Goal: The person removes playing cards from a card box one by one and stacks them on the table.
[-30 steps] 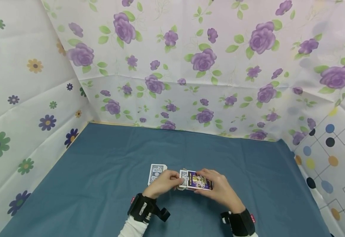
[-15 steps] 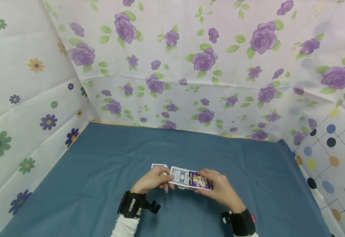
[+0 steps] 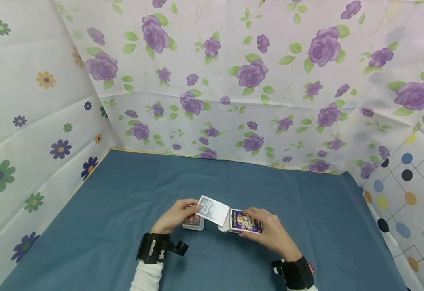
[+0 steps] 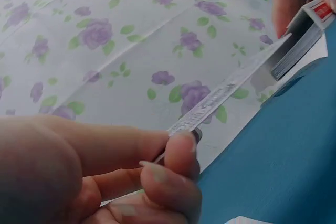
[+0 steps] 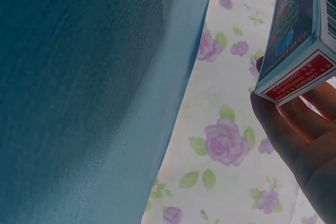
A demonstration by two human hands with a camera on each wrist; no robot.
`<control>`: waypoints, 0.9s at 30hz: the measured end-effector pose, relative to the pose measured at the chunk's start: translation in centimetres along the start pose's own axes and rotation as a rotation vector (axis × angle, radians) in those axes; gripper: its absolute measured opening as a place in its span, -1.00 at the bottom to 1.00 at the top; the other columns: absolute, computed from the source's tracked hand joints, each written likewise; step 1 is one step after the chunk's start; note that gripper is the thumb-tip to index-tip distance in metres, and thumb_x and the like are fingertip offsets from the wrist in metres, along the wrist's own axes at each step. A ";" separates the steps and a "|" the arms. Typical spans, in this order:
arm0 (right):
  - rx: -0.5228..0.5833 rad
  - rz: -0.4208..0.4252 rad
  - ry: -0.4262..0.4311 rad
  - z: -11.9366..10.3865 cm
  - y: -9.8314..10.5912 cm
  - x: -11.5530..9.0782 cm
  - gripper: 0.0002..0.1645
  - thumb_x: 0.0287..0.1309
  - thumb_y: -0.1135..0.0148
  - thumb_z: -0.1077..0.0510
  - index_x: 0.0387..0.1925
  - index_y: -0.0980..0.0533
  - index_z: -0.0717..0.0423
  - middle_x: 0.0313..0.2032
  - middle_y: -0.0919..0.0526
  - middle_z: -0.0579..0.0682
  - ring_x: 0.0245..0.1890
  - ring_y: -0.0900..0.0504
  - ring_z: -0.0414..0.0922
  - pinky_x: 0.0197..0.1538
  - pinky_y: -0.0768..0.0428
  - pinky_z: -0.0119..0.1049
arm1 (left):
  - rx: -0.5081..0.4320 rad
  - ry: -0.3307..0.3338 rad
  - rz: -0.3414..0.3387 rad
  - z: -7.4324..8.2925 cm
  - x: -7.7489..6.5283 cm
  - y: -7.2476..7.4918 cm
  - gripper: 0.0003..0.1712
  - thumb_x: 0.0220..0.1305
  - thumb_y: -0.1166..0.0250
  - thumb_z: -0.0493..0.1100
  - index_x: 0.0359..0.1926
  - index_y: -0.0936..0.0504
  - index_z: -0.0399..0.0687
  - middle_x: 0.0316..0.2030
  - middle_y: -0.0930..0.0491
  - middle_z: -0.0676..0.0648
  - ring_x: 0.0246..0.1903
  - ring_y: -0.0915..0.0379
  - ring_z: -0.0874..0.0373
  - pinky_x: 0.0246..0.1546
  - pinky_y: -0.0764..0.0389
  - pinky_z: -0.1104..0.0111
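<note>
My left hand [image 3: 172, 217] pinches a playing card [image 3: 213, 210] at one end, thumb against fingers. The card has a grey patterned back and white border, and it slants up off the table. Its far corner is at the mouth of a purple card box [image 3: 246, 222], which my right hand [image 3: 272, 233] grips from the sides. In the left wrist view a stack of cards [image 4: 298, 51] shows inside the box, its flap hanging out. In the right wrist view the box [image 5: 294, 82] has red end panels. Other cards [image 3: 194, 224] lie under my left hand, partly hidden.
A blue cloth [image 3: 143, 190] covers the table. Floral sheets [image 3: 234, 101] hang behind it and on the left, with a dotted sheet [image 3: 408, 202] on the right. Each wrist wears a black strap [image 3: 151, 247].
My left hand has drawn the card leftward out of the box and tilted it upward. My right hand keeps the box in about the same spot.
</note>
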State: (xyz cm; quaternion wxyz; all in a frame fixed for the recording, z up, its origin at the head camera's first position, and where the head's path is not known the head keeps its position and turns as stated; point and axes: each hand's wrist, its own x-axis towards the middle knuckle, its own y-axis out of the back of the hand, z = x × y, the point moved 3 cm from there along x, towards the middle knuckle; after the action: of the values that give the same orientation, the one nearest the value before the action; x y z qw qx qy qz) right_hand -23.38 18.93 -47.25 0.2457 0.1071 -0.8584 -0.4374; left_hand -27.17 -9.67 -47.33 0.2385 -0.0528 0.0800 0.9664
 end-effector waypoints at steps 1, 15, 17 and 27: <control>0.001 0.002 0.000 0.0 0.0 0.0 -0.31 -0.12 -0.51 -0.16 0.10 -0.59 -0.07 0.06 -0.65 0.02 0.08 -0.61 0.03 -0.04 -0.58 -0.05 | -0.003 -0.006 0.006 -0.1 0.0 0.2 -0.67 0.47 -0.04 -0.19 -0.03 -0.50 -0.44 -0.55 -0.45 0.06 -0.58 -0.28 0.30 -0.52 -0.30 0.46; 0.009 -0.002 0.010 0.2 -0.3 0.0 -0.31 -0.11 -0.49 -0.19 0.10 -0.58 -0.08 0.05 -0.65 -0.01 0.07 -0.61 0.01 -0.03 -0.59 -0.08 | -0.167 0.046 0.130 -2.4 -0.3 2.8 -0.76 0.43 -0.13 -0.15 -0.26 -0.53 -0.28 -0.52 -0.35 0.04 -0.55 -0.20 0.27 -0.46 -0.28 0.46; 0.009 -0.005 0.008 0.2 -0.4 0.1 -0.31 -0.11 -0.48 -0.19 0.11 -0.57 -0.08 0.06 -0.65 0.00 0.08 -0.61 0.02 -0.02 -0.58 -0.05 | -0.185 0.088 0.202 -2.8 -0.2 3.1 -0.76 0.39 -0.18 -0.13 -0.28 -0.56 -0.27 -0.54 -0.37 0.04 -0.56 -0.20 0.27 -0.47 -0.28 0.46; 0.020 -0.018 -0.005 0.3 -0.5 0.0 -0.30 -0.11 -0.49 -0.18 0.11 -0.58 -0.06 0.07 -0.64 0.02 0.10 -0.60 0.04 0.01 -0.57 -0.03 | -0.174 0.207 0.511 -5.2 0.5 3.9 -0.67 0.27 -0.32 -0.05 -0.52 -0.58 -0.18 -0.64 -0.36 0.03 -0.66 -0.15 0.23 -0.60 -0.23 0.43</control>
State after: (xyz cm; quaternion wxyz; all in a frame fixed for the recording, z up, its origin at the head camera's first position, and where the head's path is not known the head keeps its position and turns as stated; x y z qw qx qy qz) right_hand -23.54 18.86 -47.80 0.2385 0.1163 -0.8622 -0.4316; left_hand -29.10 -13.75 -52.04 -0.0277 -0.1495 0.0312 0.9879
